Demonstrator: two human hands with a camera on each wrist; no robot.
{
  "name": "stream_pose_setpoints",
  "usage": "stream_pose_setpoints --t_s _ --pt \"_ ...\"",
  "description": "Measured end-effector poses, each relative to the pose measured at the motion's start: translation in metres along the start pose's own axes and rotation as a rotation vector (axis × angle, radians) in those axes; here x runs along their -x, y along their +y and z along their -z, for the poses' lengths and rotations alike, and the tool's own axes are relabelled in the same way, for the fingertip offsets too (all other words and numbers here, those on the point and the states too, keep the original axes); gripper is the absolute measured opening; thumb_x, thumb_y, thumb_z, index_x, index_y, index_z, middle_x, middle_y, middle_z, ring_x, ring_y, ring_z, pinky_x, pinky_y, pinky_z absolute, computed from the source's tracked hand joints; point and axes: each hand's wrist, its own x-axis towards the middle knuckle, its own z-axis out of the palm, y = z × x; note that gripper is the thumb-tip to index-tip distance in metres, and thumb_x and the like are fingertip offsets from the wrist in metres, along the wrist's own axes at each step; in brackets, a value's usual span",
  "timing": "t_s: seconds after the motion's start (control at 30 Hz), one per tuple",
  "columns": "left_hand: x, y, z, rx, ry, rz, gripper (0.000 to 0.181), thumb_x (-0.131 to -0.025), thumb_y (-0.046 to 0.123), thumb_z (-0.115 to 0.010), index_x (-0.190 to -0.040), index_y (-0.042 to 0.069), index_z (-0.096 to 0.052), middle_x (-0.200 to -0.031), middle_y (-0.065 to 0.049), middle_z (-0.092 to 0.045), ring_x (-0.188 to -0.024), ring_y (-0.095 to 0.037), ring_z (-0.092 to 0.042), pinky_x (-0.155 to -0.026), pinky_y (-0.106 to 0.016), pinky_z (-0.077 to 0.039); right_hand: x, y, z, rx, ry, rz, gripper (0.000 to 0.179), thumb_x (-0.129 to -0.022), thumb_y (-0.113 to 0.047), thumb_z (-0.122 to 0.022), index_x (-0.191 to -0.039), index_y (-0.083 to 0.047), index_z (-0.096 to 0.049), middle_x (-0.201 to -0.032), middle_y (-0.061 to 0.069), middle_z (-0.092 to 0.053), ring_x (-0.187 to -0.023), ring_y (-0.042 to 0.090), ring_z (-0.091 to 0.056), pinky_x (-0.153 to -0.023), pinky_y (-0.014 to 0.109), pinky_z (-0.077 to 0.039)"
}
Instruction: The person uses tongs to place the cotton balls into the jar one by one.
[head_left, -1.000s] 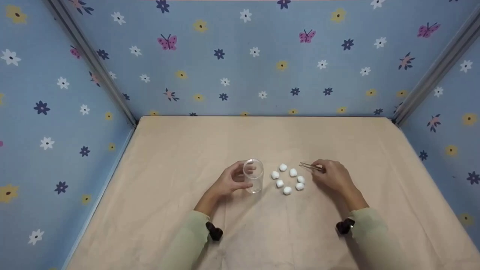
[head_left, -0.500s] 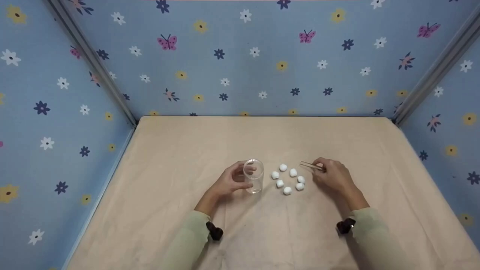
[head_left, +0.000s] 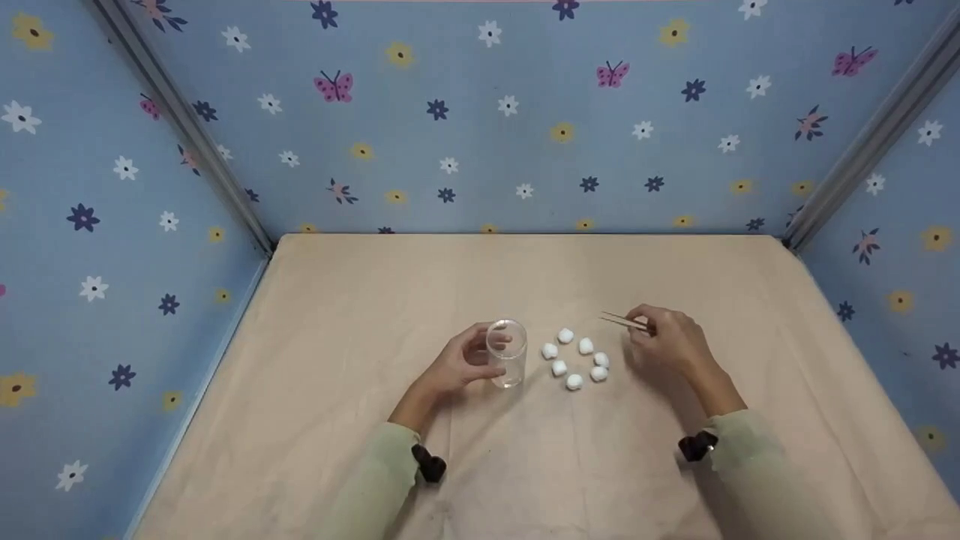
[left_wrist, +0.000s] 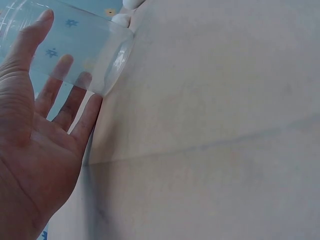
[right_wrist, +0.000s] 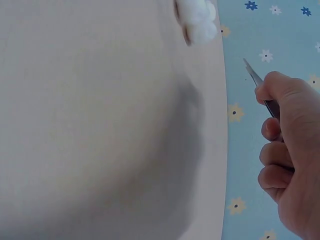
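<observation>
My left hand (head_left: 459, 361) grips a clear plastic cup (head_left: 511, 367) from its left side, thumb in front and fingers behind. The cup stands upright on the table; nothing shows inside it. In the left wrist view the fingers (left_wrist: 75, 107) show through the clear wall. My right hand (head_left: 671, 341) pinches a pair of metal tweezers (head_left: 624, 321) between thumb and curled fingers, raised over the table. Their tips point left, slightly apart, with nothing between them. Several white cotton balls (head_left: 586, 346) lie in a loose ring between the cup and the right hand.
A beige cloth (head_left: 360, 300) covers the table, with a few creases. Blue flowered panels (head_left: 480, 112) stand behind the table and along both sides, with grey metal posts (head_left: 187, 127) at the corners. Each wrist wears a small black camera (head_left: 429, 463).
My right hand has lifted a little away from the table with the tweezers, their tips rising too. The left hand, cup and cotton balls have stayed put.
</observation>
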Motion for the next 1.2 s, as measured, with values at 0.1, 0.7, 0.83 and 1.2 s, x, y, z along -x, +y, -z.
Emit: stream_pose_setpoints --t_s 0.1,0.7,0.83,1.2 --pt "0.0 0.0 0.0 -0.001 -0.001 -0.003 0.074 -0.096 -0.004 -0.084 -0.162 0.0 -0.051 -0.157 -0.03 -0.065 -0.147 -0.048 -0.065 -0.124 -0.053 -0.058 0.0 0.002 -0.001 0.001 0.006 0.025 0.023 -0.1 -0.011 -0.076 -0.122 -0.011 -0.081 -0.079 0.01 -0.071 -0.068 0.018 -0.051 -0.063 0.034 -0.037" --pt "0.001 -0.001 0.0 0.015 -0.005 -0.008 0.073 -0.097 -0.004 -0.084 -0.162 0.001 -0.051 -0.157 -0.031 -0.064 -0.149 -0.049 -0.062 -0.123 -0.052 -0.059 -0.002 -0.009 -0.009 -0.006 -0.009 0.158 0.02 -0.098 -0.01 -0.079 -0.116 -0.012 -0.083 -0.085 0.009 -0.077 -0.072 0.015 -0.055 -0.069 0.035 -0.044" --pt "0.0 -0.002 0.0 0.017 -0.006 -0.004 0.073 -0.097 -0.004 -0.084 -0.162 0.0 -0.051 -0.158 -0.03 -0.063 -0.15 -0.048 -0.062 -0.123 -0.051 -0.059 -0.004 -0.013 -0.011 -0.019 -0.032 0.167 0.018 -0.101 -0.01 -0.079 -0.118 -0.012 -0.083 -0.087 0.008 -0.077 -0.073 0.014 -0.055 -0.07 0.035 -0.045" --pt "0.001 -0.001 0.0 0.011 -0.004 0.002 0.075 -0.096 -0.005 -0.084 -0.162 0.0 -0.05 -0.157 -0.031 -0.064 -0.147 -0.049 -0.065 -0.122 -0.052 -0.059 -0.008 -0.022 -0.014 -0.01 -0.077 0.201 0.016 -0.101 -0.012 -0.081 -0.117 -0.011 -0.082 -0.084 0.006 -0.075 -0.072 0.012 -0.051 -0.069 0.032 -0.043"
